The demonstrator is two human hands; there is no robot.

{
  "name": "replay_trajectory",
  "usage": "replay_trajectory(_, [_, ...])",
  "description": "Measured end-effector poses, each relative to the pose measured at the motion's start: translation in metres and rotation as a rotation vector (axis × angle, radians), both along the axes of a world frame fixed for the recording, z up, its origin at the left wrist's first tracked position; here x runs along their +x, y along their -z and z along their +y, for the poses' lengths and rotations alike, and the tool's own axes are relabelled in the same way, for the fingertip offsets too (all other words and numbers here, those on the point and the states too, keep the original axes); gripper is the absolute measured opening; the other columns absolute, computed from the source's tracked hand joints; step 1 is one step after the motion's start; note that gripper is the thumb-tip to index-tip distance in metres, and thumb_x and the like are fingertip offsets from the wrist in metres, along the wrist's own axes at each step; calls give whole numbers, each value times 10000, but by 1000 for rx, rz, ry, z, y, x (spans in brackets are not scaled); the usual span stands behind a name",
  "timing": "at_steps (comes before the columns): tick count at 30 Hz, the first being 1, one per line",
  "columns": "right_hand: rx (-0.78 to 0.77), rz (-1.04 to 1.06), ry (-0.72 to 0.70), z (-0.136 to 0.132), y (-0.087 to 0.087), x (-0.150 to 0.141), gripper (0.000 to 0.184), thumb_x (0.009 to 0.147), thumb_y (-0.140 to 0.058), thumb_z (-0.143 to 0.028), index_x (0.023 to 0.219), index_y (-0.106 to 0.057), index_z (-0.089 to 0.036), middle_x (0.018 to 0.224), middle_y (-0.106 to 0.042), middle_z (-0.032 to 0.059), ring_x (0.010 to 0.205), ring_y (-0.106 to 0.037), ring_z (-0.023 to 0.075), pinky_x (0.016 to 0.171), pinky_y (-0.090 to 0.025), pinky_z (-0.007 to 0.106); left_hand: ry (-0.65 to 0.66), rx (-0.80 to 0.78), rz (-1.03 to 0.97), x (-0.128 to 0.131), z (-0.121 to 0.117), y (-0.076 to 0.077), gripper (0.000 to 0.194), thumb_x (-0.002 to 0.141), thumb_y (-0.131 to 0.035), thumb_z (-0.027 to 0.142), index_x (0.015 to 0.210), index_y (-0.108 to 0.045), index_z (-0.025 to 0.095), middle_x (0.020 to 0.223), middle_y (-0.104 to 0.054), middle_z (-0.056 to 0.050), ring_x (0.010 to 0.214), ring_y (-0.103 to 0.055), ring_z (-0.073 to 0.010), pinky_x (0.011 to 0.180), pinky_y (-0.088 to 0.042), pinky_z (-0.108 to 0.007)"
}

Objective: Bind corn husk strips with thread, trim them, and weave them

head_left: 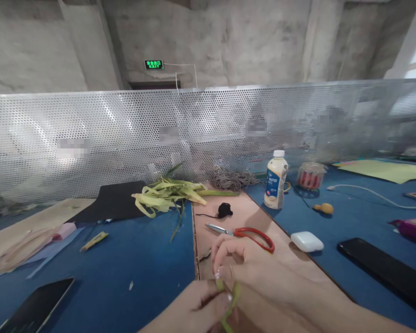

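Close to the camera, my left hand (197,307) and my right hand (249,266) meet above the table. Both pinch a narrow green leaf strip (234,299), which bends between the fingertips and trails down out of view. Part of the strip is hidden by the fingers. Just beyond my right hand lie scissors (242,232) with red handles, their blades pointing left. A small bundle of black cord (225,210) sits past the scissors on the pinkish board (239,203). Pale green corn husks (169,192) are piled farther back on the left.
A milk bottle (276,182), a clear tub (311,175), a small gourd (324,208) and a white case (307,242) stand to the right. Black phones lie at left (38,305) and right (384,270). A perforated metal screen (211,125) borders the back.
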State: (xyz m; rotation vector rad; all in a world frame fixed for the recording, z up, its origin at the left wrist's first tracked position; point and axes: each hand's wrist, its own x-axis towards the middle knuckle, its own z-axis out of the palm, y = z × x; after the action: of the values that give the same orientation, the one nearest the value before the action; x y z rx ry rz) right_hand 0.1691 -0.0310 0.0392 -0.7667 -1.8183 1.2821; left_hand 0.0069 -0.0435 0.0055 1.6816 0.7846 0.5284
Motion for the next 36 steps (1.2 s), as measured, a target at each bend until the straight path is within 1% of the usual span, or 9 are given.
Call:
replay_trajectory(3, [42,-7,49,0,1,0,52,722,-627,-191,682,-605,-165,864,-532,-3,803,-541,121,756,-416,268,-6,-17,-7,1,-1,-1,459,770,-423,546,726,-629,138,571,-464,9,494,-388,-100,456,-289,-187])
replay_trajectory(8, [75,-15,126,-5,1,-3,63,727,-609,-165,667,-589,-166,861,-535,-4,788,-540,113,726,-416,246,-2,103,66,4,-3,-5,468,793,-395,523,692,-638,136,570,-495,-7,497,-416,-111,499,-320,-211])
replay_trajectory(12, [136,-63,170,-6,-3,-4,87,783,-552,-212,704,-573,-182,868,-554,-9,770,-545,105,692,-419,225,-66,-51,16,5,-1,2,465,750,-434,568,679,-618,146,437,-412,39,386,-357,-88,397,-268,-197])
replay_trajectory(15, [127,-177,268,-2,-2,0,161,852,-451,-326,839,-565,-213,815,-592,-9,751,-552,121,650,-417,227,-188,-183,-109,3,2,9,467,705,-473,600,617,-582,154,371,-342,72,325,-273,-63,349,-244,-185])
replay_trajectory(17, [117,-271,310,0,1,3,233,862,-415,-384,847,-578,-218,759,-599,-7,709,-549,130,612,-410,226,-274,-194,-201,2,4,11,451,694,-501,587,583,-568,155,353,-311,84,311,-242,-51,340,-241,-180])
replay_trajectory(20, [158,-372,248,0,5,4,292,862,-405,-391,737,-592,-205,683,-579,-10,649,-530,127,568,-391,214,-314,-180,-261,1,5,10,425,703,-517,549,566,-562,149,330,-286,92,292,-219,-41,326,-213,-178])
replay_trajectory(26, [307,-476,161,-5,4,2,329,898,-322,-317,670,-502,-163,622,-518,-22,563,-442,87,528,-340,193,-302,-172,-189,1,4,7,396,714,-507,485,536,-549,133,337,-339,73,302,-271,-44,335,-200,-181])
replay_trajectory(32, [491,-575,213,1,3,2,316,898,-328,-280,606,-366,-166,572,-435,-44,544,-364,74,521,-284,203,-326,-246,-151,0,2,4,369,701,-504,474,530,-530,148,325,-319,90,276,-258,-34,313,-204,-162])
replay_trajectory(36, [534,-547,264,4,6,3,304,890,-338,-273,609,-397,-173,575,-453,-37,535,-380,83,517,-293,217,-323,-360,-246,4,1,3,366,665,-574,490,541,-530,149,319,-307,100,284,-250,-29,312,-199,-150])
